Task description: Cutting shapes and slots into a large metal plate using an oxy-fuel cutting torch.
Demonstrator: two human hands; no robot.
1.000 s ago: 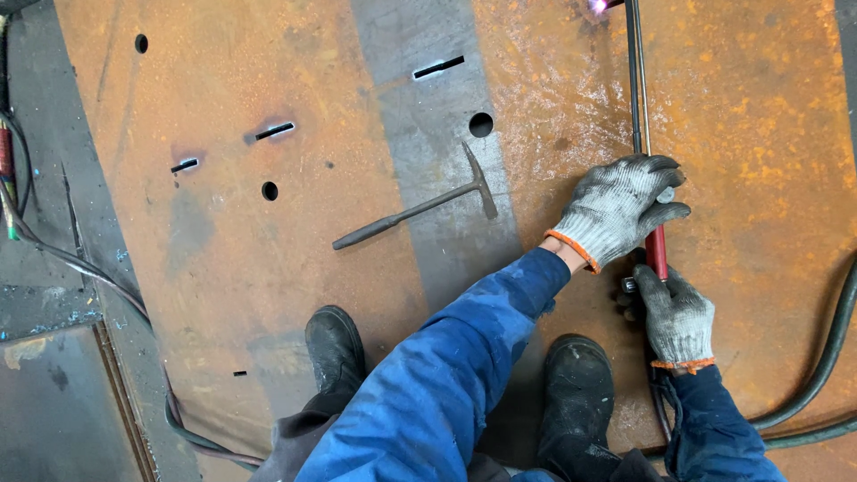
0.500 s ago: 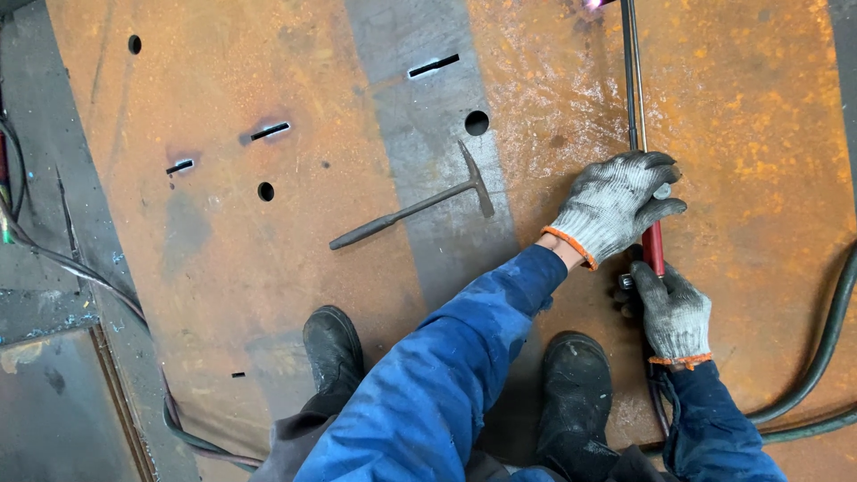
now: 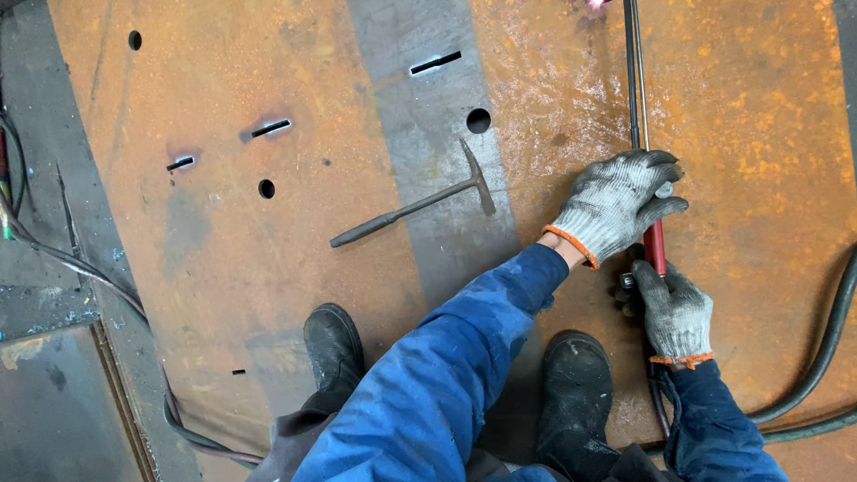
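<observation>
A long cutting torch (image 3: 637,107) lies along the rusty steel plate (image 3: 268,268), its bright flame at the top edge (image 3: 596,4). My left hand (image 3: 616,203), in a grey knit glove, grips the torch tubes just above the red handle (image 3: 655,245). My right hand (image 3: 671,308), gloved the same, holds the lower end of the handle. Both sleeves are blue. A chipping hammer (image 3: 420,205) rests on the plate to the left of my left hand, untouched.
The plate has round holes (image 3: 478,120) and cut slots (image 3: 436,62). My two black boots (image 3: 332,344) stand on it. Dark hoses (image 3: 826,348) curve at the right. Cables (image 3: 54,250) run along the grey floor at the left.
Both hands and the torch have stayed almost still. The view has shifted very slightly.
</observation>
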